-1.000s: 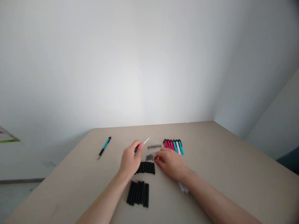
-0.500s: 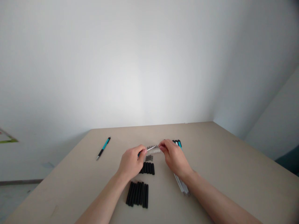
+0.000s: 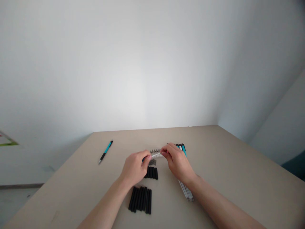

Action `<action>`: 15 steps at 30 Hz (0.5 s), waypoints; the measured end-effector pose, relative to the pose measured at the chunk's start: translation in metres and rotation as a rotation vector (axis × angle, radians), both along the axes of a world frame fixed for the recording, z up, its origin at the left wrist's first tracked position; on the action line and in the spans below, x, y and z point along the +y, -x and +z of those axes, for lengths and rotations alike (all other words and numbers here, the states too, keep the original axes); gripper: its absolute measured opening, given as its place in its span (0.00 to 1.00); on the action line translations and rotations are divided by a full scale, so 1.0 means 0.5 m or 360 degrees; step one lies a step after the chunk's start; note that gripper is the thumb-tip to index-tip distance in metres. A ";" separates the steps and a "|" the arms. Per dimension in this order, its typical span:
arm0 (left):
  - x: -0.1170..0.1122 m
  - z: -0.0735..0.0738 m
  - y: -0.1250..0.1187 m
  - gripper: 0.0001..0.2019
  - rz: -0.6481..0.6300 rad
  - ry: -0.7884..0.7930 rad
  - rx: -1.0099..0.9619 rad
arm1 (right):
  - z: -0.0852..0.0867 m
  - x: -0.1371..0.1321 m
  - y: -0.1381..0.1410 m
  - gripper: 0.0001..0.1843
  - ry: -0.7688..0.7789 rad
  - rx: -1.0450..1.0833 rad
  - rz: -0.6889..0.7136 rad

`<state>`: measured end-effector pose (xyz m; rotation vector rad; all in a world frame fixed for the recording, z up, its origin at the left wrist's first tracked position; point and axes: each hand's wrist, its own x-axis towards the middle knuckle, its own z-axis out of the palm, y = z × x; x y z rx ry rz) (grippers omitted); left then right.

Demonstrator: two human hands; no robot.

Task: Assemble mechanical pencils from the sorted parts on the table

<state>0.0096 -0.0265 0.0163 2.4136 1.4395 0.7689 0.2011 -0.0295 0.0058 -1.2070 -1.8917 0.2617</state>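
My left hand (image 3: 133,167) is closed around a thin white pen refill (image 3: 156,155), whose tip points right. My right hand (image 3: 177,162) pinches at that tip with thumb and forefinger; what it pinches is too small to name. Both hands hover over rows of pen parts on the beige table (image 3: 238,178): small grey tips (image 3: 155,150), tiny springs (image 3: 152,162), short black grips (image 3: 152,172) and longer black barrels (image 3: 140,199). Coloured pen shells (image 3: 182,148) lie just behind my right hand.
An assembled teal and black pen (image 3: 105,151) lies alone at the far left of the table. Several white refills (image 3: 186,190) lie under my right wrist. A plain white wall stands behind the table's far edge.
My right hand lifted from the table near the springs and came up to the refill's tip. My left hand lowered the refill from pointing up-right to nearly level.
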 end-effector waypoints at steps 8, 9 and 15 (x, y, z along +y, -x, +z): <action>-0.001 -0.002 0.005 0.13 -0.0002 -0.0018 0.0007 | -0.002 -0.002 -0.002 0.09 -0.0050 0.0078 -0.0012; -0.002 -0.002 0.004 0.13 -0.0005 -0.0013 0.0011 | -0.002 -0.002 -0.001 0.09 -0.0045 0.0074 -0.0010; -0.004 0.000 0.001 0.14 -0.0008 -0.0003 0.0036 | 0.005 -0.004 0.003 0.09 -0.0018 0.0026 0.0057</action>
